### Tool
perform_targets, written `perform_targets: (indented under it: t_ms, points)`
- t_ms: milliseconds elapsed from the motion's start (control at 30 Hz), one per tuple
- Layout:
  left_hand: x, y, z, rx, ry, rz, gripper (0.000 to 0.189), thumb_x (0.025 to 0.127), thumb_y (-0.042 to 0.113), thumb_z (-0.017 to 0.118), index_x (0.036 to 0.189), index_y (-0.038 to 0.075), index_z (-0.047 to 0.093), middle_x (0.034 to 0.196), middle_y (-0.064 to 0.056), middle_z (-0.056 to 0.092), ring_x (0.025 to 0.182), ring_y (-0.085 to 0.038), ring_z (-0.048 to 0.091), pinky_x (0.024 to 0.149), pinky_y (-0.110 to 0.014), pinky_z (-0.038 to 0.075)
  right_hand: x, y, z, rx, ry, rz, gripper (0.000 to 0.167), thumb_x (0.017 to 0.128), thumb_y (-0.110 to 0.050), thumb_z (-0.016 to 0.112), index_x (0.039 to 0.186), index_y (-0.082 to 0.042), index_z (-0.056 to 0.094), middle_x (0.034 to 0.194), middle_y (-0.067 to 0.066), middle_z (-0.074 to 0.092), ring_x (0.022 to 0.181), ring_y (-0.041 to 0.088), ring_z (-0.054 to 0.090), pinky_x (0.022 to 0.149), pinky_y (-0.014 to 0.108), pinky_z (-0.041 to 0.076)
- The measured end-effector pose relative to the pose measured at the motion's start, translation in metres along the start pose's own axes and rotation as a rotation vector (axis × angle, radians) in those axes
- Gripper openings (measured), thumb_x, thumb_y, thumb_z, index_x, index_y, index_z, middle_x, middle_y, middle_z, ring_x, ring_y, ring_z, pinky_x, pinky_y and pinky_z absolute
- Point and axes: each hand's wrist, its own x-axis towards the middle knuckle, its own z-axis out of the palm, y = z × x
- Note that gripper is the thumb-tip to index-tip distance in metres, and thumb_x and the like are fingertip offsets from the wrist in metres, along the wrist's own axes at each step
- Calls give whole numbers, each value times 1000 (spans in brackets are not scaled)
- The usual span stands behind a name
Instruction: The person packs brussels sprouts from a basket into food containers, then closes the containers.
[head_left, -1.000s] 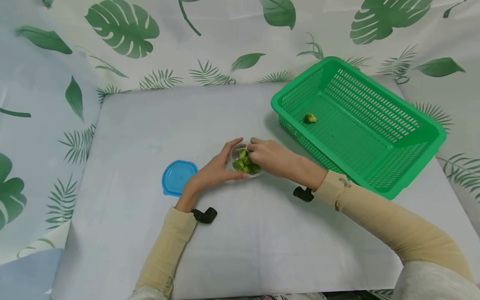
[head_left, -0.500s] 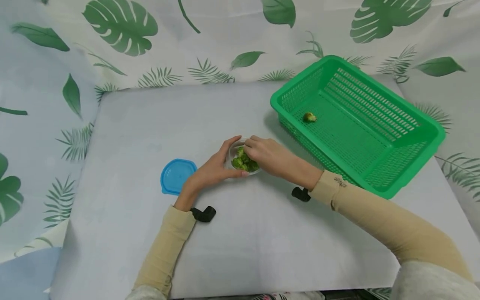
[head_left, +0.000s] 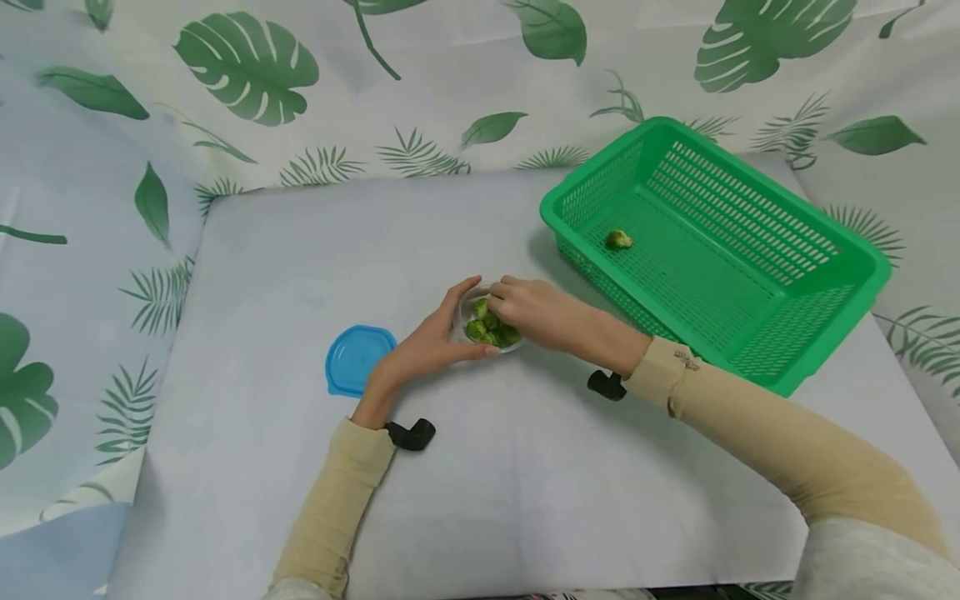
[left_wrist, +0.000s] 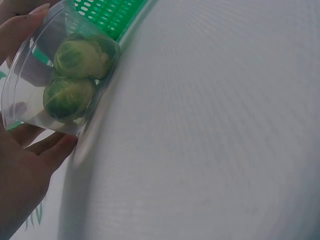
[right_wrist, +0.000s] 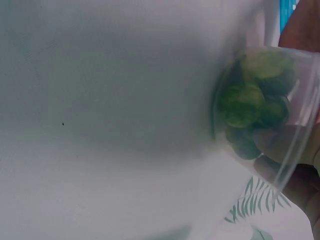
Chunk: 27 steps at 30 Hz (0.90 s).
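Near the table's middle, my left hand holds a round clear plastic container, its thumb on the near side and its fingers round the far side. Several green Brussels sprouts lie inside, and they show through the wall in both wrist views. My right hand reaches in over the right rim with curled fingers, pinching at a sprout there. Its fingertips are mostly hidden in the head view. The container's base is close to the tabletop in the left wrist view.
A large green slotted basket stands at the right, beyond my right forearm. One Brussels sprout lies in its left end. A blue lid rests on the white tabletop just left of my left hand. Leaf-patterned cloth rises behind.
My right hand's fingers have shifted slightly left, further over the container. The left hand still grips it in about the same place. The basket, its sprout and the lid have stayed put.
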Motion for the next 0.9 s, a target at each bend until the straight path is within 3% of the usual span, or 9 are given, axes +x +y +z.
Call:
perform_targets:
  t_ms: [133, 400, 700, 900]
  points:
    - [0, 0, 0, 7, -1, 13, 100, 91, 33, 79, 166, 25, 13, 170, 1, 22, 157, -21, 19, 123, -55, 25, -5, 3, -4, 36, 19, -34, 24, 89, 11, 72, 112, 4, 71, 109, 15, 71, 99, 29, 67, 81, 35, 59]
    - [-1, -2, -3, 11, -18, 31, 100, 91, 37, 78, 166, 26, 12, 166, 6, 32, 157, -19, 21, 122, -55, 26, -16, 10, -11, 132, 102, -59, 26, 87, 16, 69, 111, 4, 73, 109, 15, 73, 103, 29, 69, 83, 34, 59]
    - [-3, 2, -4, 35, -24, 22, 98, 92, 33, 78, 165, 24, 15, 166, 2, 34, 157, -22, 22, 123, -56, 25, -30, 21, -24, 218, 227, -2, 20, 85, 6, 79, 103, -1, 75, 103, 13, 72, 92, 28, 71, 76, 38, 60]
    - [-3, 4, -3, 31, -29, 12, 100, 91, 30, 80, 166, 24, 14, 166, 0, 33, 157, -23, 23, 123, -56, 24, -41, 26, -39, 274, 235, 53, 21, 87, 4, 78, 107, -2, 75, 102, 12, 71, 91, 27, 70, 76, 39, 59]
